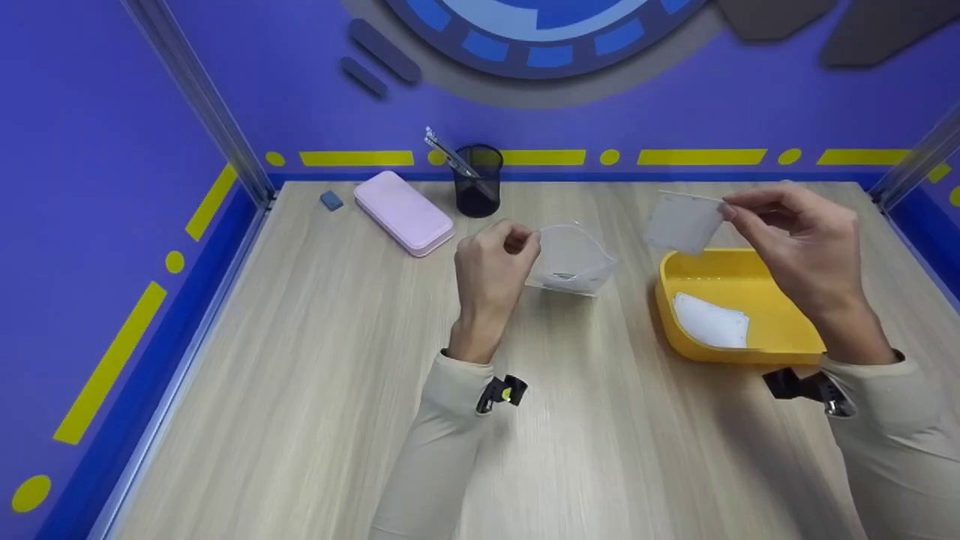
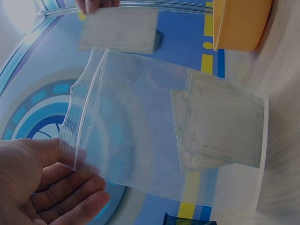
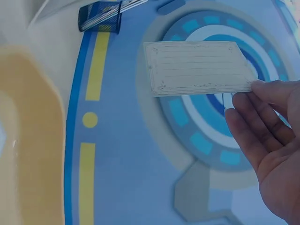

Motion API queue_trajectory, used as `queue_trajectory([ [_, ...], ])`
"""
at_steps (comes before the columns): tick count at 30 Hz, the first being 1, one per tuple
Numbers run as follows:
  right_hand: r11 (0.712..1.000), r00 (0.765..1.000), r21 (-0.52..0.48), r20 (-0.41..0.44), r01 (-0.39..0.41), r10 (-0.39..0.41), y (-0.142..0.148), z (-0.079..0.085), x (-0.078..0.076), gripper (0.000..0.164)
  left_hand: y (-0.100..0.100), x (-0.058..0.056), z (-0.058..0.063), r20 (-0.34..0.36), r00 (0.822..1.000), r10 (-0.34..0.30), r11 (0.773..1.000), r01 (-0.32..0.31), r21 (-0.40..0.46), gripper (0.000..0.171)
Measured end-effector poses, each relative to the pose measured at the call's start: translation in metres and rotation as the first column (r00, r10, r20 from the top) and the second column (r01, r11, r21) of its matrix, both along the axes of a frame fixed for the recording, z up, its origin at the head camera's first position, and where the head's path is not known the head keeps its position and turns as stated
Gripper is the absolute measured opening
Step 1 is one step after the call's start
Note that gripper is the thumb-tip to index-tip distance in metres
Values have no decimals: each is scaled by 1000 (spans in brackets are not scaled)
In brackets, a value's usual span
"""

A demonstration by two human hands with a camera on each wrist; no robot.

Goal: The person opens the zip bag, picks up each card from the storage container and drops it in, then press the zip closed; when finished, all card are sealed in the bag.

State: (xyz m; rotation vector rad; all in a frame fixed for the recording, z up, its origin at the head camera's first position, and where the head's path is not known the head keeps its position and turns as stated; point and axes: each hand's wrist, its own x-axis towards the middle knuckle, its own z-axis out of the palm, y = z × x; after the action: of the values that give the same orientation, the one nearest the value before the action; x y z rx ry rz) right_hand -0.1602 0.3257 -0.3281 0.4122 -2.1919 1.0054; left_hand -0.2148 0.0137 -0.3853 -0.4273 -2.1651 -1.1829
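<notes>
Lined card (image 1: 682, 223) is hanging in the air by the back left corner of a yellow tub (image 1: 780, 358) as the head view shows it; right hand (image 1: 814, 255) is pinching it at one corner between thumb and fingers, ruled lines showing in the right wrist view. Clear zip bag (image 1: 570, 251) is standing out to the left of the card, well apart from it, its mouth gaping; left hand (image 1: 495, 262) is pinching the bag's edge near the mouth. Overlapping cards (image 2: 222, 124) are lying inside, at the end away from the mouth. White cards (image 1: 712, 322) are resting in the tub's left part. Farther back on the bench (image 1: 300, 375), a black mesh cup (image 1: 478, 199) is holding a slim silver tool (image 1: 450, 156); a pink case (image 1: 403, 214) is lying just left, a small blue block (image 1: 331, 201) beyond it.
</notes>
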Motion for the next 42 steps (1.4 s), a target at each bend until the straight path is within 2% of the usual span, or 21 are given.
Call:
queue_trajectory([
  [6,998,997,-57,-64,-39,36,-16,10,4,19,1,0,0,-4,1000,-2,1000,2,3,8],
  [11,995,996,-88,-80,-45,38,-27,15,6,20,1,0,0,1,1000,-3,1000,3,-1,7],
  [17,983,990,-153,-110,-104,88,-42,18,8,17,0,0,-1,-3,1000,0,1000,0,-3,8],
  [36,957,976,-201,-101,-209,192,-71,6,6,18,-1,1,0,21,1000,-15,1000,15,2,7],
  [42,958,974,-190,-106,-216,199,-75,4,4,19,-1,1,0,27,1000,-16,1000,16,-2,6],
])
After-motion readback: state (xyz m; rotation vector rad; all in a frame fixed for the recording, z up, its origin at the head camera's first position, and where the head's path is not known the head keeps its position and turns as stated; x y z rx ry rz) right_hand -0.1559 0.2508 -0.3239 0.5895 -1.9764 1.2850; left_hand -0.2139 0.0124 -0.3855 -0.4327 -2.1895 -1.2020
